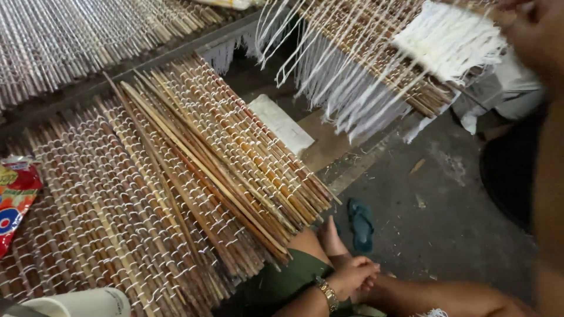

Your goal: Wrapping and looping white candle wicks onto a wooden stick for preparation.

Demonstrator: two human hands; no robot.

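My right hand [531, 32] is at the top right, blurred, with its fingers curled on a bundle of white threads [449, 38]. The bundle lies on a woven mat of brown sticks [376, 53] that hangs tilted, with loose white strings [346, 100] trailing off its edge. My forearm runs down the right edge of the view. My left hand is out of sight. A large woven stick mat [117, 199] bound with white cord fills the left, with several loose long sticks [194, 164] lying diagonally across it.
Another person sits at the bottom, their clasped hands [352, 276] with a gold wristwatch [326, 292], green shorts and a bare foot. A teal sandal [361, 223] lies on the grey floor. There is a red snack packet [14, 199] at the left, a white cup [82, 303] at the bottom left, and another mat [70, 35] at the top left.
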